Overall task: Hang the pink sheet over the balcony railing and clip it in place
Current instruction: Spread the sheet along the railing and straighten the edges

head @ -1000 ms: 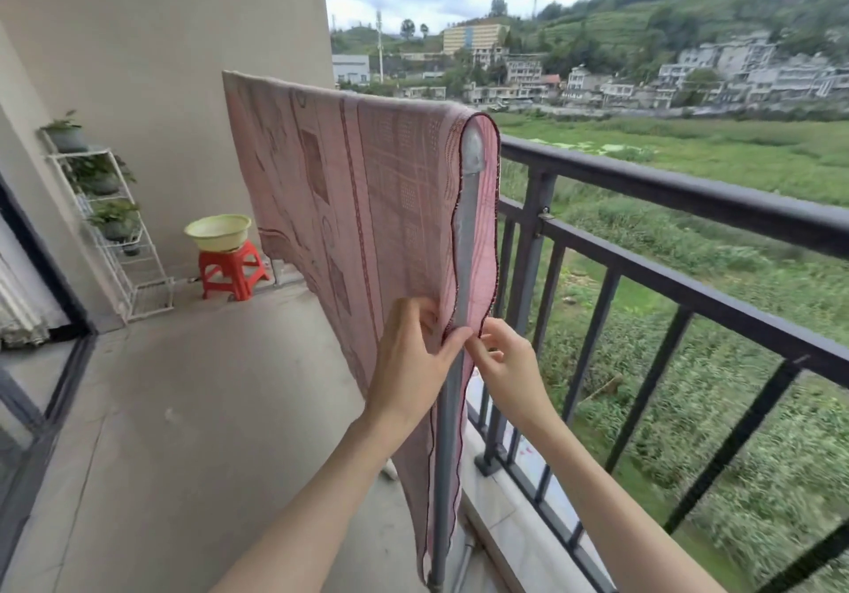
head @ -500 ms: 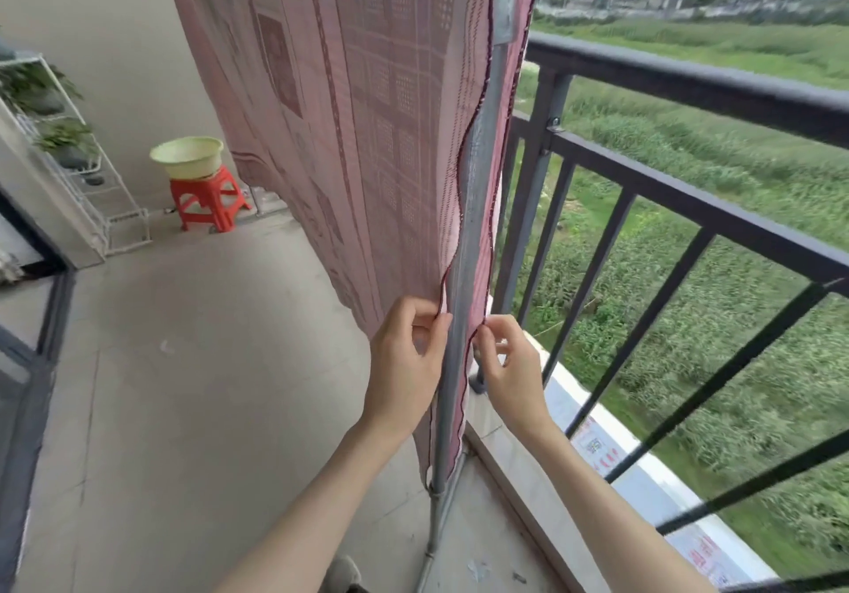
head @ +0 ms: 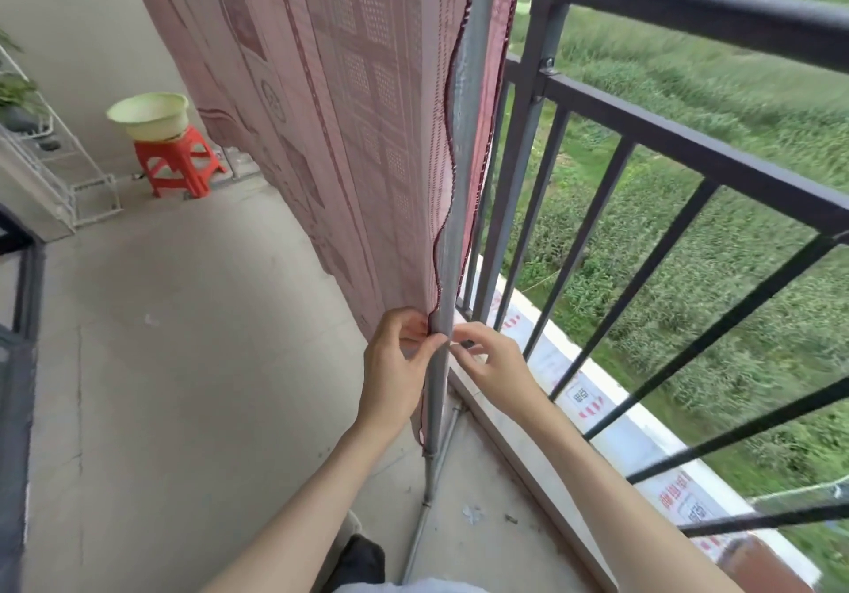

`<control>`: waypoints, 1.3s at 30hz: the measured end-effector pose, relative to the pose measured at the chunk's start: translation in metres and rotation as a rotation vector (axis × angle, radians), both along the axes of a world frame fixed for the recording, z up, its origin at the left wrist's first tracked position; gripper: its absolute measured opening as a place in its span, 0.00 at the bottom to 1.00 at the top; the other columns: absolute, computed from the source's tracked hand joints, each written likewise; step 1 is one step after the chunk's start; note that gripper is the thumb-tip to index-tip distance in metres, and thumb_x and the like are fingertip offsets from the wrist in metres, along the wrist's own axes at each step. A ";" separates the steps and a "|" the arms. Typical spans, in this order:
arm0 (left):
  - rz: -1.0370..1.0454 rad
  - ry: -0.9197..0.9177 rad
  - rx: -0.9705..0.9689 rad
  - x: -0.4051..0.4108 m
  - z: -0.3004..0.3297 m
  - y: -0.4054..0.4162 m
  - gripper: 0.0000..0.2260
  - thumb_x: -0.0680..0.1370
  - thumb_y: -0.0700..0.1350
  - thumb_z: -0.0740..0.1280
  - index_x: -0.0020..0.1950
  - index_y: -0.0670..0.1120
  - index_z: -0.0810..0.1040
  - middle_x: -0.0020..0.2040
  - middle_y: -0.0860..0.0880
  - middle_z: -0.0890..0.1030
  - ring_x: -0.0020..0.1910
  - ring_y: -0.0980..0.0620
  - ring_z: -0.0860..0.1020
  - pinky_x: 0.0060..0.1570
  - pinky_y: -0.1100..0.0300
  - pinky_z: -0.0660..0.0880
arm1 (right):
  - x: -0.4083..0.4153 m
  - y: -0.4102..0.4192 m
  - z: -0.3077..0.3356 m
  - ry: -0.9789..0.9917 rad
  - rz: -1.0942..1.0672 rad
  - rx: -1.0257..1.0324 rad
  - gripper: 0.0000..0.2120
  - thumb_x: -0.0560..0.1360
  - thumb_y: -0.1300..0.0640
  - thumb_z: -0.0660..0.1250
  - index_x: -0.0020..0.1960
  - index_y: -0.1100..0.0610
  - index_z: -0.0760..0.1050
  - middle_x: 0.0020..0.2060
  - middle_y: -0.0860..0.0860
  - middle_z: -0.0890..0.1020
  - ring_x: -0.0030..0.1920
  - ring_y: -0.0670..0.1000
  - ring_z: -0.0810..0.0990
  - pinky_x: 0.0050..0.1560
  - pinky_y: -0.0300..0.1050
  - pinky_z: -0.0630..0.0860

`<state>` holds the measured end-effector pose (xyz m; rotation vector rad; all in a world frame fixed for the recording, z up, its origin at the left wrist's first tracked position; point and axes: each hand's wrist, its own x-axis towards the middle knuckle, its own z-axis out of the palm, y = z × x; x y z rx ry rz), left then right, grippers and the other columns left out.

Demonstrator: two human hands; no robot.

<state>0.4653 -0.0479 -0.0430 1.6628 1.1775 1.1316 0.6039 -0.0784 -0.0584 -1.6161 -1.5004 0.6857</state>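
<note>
The pink patterned sheet [head: 331, 101] hangs in two layers over a grey metal rack pole [head: 461, 142] just inside the dark balcony railing [head: 680, 18]. My left hand [head: 399, 362] pinches the sheet's near dark-trimmed edge low down, beside the pole. On the railing side of the pole my right hand [head: 494, 360] pinches the far layer's edge at the same height. The two hands almost touch at the pole. No clip is visible.
A yellow-green basin [head: 149, 114] sits on a red plastic stool [head: 181, 165] by the far wall. A white wire plant rack [head: 59, 165] stands at the left. The rack's foot bar [head: 427, 514] runs along the concrete floor beside the railing's low curb [head: 519, 436].
Both hands have slid down the sheet's edges from mid-height to near the hem. The view has tilted downward with them.
</note>
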 end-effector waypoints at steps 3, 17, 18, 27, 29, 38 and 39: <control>0.028 -0.024 -0.019 -0.001 -0.001 0.001 0.11 0.72 0.38 0.71 0.39 0.52 0.74 0.36 0.57 0.80 0.35 0.64 0.77 0.38 0.74 0.71 | 0.001 0.000 0.000 0.056 -0.040 -0.024 0.05 0.75 0.63 0.66 0.48 0.60 0.80 0.43 0.52 0.82 0.46 0.51 0.79 0.50 0.39 0.75; 0.019 -0.011 -0.101 -0.004 -0.025 -0.006 0.12 0.73 0.37 0.70 0.43 0.55 0.73 0.40 0.58 0.79 0.40 0.66 0.78 0.44 0.71 0.74 | -0.006 -0.004 -0.019 0.266 0.010 -0.099 0.08 0.73 0.60 0.69 0.52 0.56 0.74 0.48 0.47 0.79 0.51 0.42 0.78 0.49 0.31 0.75; 0.024 -0.005 -0.108 -0.003 -0.025 -0.005 0.12 0.73 0.38 0.69 0.42 0.54 0.73 0.40 0.58 0.80 0.40 0.66 0.78 0.44 0.71 0.74 | -0.007 -0.003 -0.019 0.263 -0.004 -0.095 0.08 0.72 0.60 0.70 0.50 0.55 0.75 0.47 0.47 0.80 0.50 0.44 0.79 0.50 0.34 0.76; 0.100 0.062 -0.143 0.000 -0.039 -0.015 0.04 0.75 0.38 0.68 0.43 0.46 0.75 0.39 0.57 0.78 0.38 0.71 0.76 0.40 0.79 0.70 | 0.002 -0.002 -0.021 0.178 -0.105 -0.008 0.07 0.70 0.63 0.72 0.47 0.63 0.83 0.43 0.56 0.85 0.44 0.48 0.82 0.51 0.40 0.76; 0.141 0.068 -0.133 0.007 -0.037 -0.022 0.04 0.75 0.39 0.68 0.43 0.46 0.75 0.40 0.57 0.78 0.39 0.71 0.76 0.40 0.79 0.69 | 0.004 -0.005 -0.018 0.180 -0.121 0.011 0.06 0.71 0.63 0.71 0.46 0.63 0.83 0.42 0.56 0.85 0.43 0.50 0.83 0.49 0.43 0.76; 0.102 0.170 -0.079 0.009 -0.029 -0.036 0.07 0.74 0.39 0.70 0.39 0.48 0.75 0.37 0.58 0.79 0.38 0.65 0.77 0.39 0.78 0.67 | 0.007 -0.021 -0.010 0.103 -0.073 -0.018 0.10 0.77 0.66 0.61 0.39 0.57 0.67 0.32 0.48 0.72 0.35 0.42 0.72 0.36 0.29 0.67; 0.102 0.172 -0.065 0.010 -0.029 -0.038 0.07 0.74 0.38 0.70 0.39 0.48 0.75 0.36 0.57 0.79 0.39 0.63 0.78 0.40 0.77 0.67 | 0.009 -0.024 -0.011 0.090 -0.071 -0.019 0.10 0.77 0.66 0.60 0.39 0.57 0.66 0.31 0.48 0.72 0.33 0.46 0.71 0.35 0.32 0.66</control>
